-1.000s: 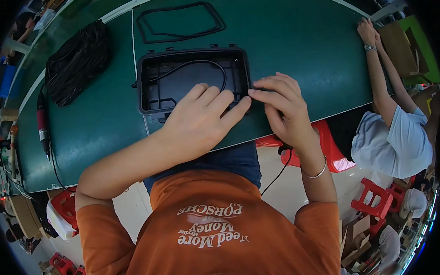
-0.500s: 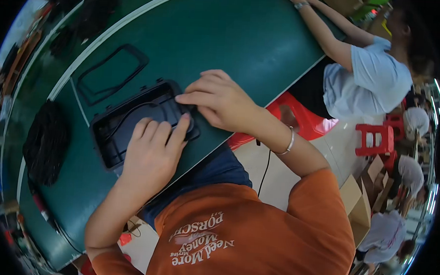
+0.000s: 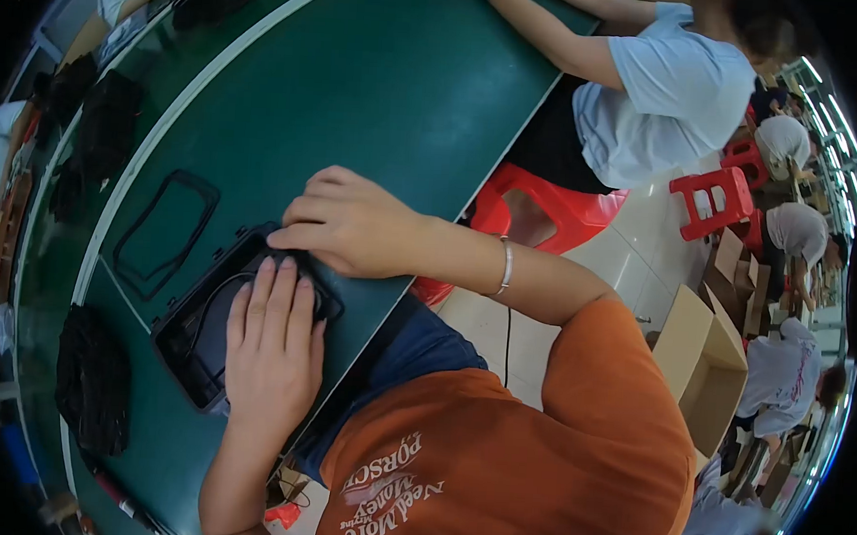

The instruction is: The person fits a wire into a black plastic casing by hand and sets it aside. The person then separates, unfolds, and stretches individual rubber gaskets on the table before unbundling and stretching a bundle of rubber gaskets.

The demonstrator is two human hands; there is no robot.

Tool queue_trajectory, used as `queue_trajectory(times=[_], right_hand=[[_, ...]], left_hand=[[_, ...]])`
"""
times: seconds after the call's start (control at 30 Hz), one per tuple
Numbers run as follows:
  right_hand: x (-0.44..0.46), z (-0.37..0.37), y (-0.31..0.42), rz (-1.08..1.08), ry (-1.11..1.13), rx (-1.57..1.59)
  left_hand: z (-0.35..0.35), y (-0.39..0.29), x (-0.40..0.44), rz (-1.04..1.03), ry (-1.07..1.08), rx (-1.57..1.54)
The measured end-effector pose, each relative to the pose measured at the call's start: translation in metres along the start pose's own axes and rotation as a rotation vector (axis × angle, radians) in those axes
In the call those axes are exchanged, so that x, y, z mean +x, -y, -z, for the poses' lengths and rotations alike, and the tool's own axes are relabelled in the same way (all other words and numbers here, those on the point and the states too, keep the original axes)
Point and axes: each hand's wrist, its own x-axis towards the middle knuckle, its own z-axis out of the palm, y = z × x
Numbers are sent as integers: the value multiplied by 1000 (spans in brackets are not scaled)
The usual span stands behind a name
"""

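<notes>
Head: shirt (image 3: 506,456) "Need More Money"; left fingers (image 3: 278,306) apart over box (image 3: 183,361), right fingers (image 3: 300,236) unclear.

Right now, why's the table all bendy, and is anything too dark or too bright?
In the head view, the green table bows at its far edge, probably from a very wide lens; the black box is dark inside, hiding details; strip lights at right glare white.

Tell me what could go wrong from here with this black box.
The cord looped inside the box could snag under the left hand. The box lies close to the edge of the table, so a hard push from the right hand might slide it off.
</notes>
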Motion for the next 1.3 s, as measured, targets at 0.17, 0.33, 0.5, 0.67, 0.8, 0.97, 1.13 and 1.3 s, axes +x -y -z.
queue_trajectory(times=[0.17, 0.33, 0.5, 0.67, 0.8, 0.97, 1.13, 1.3], right_hand=[[4, 6, 1, -6, 16, -80], [5, 8, 4, -20, 54, -122], [9, 8, 7, -21, 72, -167], [11, 7, 8, 54, 51, -262], [11, 8, 10, 39, 77, -253], [11, 5, 11, 74, 76, -307], [17, 7, 12, -67, 170, -143], [13, -13, 8, -21, 107, -198]], left_hand=[[2, -1, 1, -21, 26, 24], [-2, -1, -3, -2, 22, 11], [0, -1, -1, -29, 10, -1], [-1, -1, -1, -35, -7, 16], [-2, -1, -2, -34, -17, 23], [-5, 1, -3, -62, -16, 62], [-4, -2, 0, -47, -3, 63], [-2, 0, -2, -37, 24, 37]])
